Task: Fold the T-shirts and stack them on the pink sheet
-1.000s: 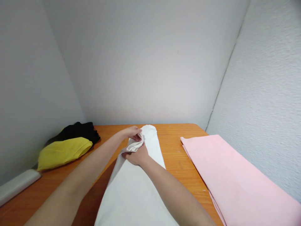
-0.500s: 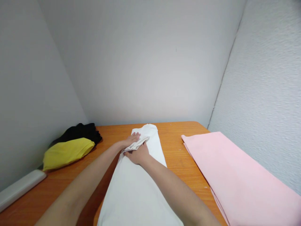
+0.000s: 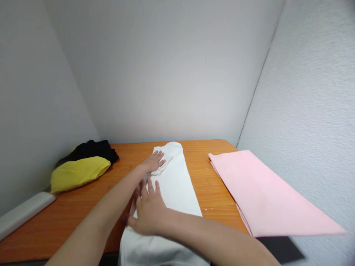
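A long folded white garment (image 3: 177, 184) runs from the far part of the wooden table toward me, its near end hanging over the front edge. My left hand (image 3: 153, 162) lies flat on its far part, fingers spread, against a small folded-over flap (image 3: 163, 167) of the same cloth. Closer to me, my right hand (image 3: 148, 208) rests over the garment's left edge with its fingers apart. The right fingers are slightly blurred, and neither hand grips the cloth.
To the right, a folded pink cloth (image 3: 266, 195) overhangs the table's front edge. A yellow cloth (image 3: 80, 173) and a black cloth (image 3: 91, 152) lie at the far left. Nearer stands a long white object (image 3: 27, 210). Walls border the wooden table (image 3: 205, 159) at the back and sides.
My right hand has left the flap and come back toward me along the garment's left edge. My left hand stays on the far part, now flatter and more spread. The view has tilted slightly down.
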Motion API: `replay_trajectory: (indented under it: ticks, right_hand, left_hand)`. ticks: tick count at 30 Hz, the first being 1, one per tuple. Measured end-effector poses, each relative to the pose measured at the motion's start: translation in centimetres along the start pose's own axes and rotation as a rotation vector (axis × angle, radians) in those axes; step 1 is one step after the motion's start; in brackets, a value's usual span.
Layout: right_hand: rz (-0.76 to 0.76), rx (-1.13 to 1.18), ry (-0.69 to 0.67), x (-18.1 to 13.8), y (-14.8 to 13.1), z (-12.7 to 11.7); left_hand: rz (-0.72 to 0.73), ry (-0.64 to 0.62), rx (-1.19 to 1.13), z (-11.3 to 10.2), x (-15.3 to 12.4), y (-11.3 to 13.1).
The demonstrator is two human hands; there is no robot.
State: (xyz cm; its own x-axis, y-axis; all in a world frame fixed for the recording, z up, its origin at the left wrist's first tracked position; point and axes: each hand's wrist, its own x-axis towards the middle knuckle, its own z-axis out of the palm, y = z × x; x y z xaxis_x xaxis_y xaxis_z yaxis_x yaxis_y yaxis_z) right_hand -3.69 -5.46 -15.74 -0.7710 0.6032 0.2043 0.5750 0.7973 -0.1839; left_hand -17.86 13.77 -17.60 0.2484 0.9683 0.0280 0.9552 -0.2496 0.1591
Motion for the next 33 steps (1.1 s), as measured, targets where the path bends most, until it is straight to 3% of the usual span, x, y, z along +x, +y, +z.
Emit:
replay_trajectory:
  ticks: [5,8,10,13,15,17,20,24,33]
  right_hand:
    - [-0.379,-0.002,-0.024,-5.1,-4.5,0.0]
    - [-0.607,0.115,-0.072,-8.8,-5.3,-2.1]
    - [-0.539,0.21,-0.06,-11.0,-4.1,-4.6]
    - [-0.189,0.217,-0.049,-12.6,0.3,-7.9]
    - [0.047,0.159,-0.066,-12.2,4.0,-8.7]
    - [0.172,0.116,-0.107,-11.1,7.2,-8.3]
    - [0.179,0.079,-0.126,-9.5,9.8,-6.3]
    - [0.125,0.023,-0.1,-9.2,10.0,-4.3]
    - [0.132,0.0,-0.184,-12.6,10.9,-5.6]
  left_hand:
    - [0.021,0.151,0.066,-1.4,-1.6,2.2]
    - [0.059,0.247,0.092,-3.0,-3.2,4.0]
    - [0.066,0.284,0.096,-3.8,-4.6,5.1]
    - [0.029,0.281,0.085,-4.0,-7.1,6.2]
    - [-0.006,0.262,0.076,-3.2,-8.9,6.7]
    - [-0.043,0.219,0.068,-2.0,-10.4,7.0]
    - [-0.084,0.135,0.058,-0.3,-11.9,7.3]
    - [-0.074,0.115,0.041,0.5,-12.7,7.3]
    - [-0.015,0.155,-0.022,-1.1,-13.5,7.8]
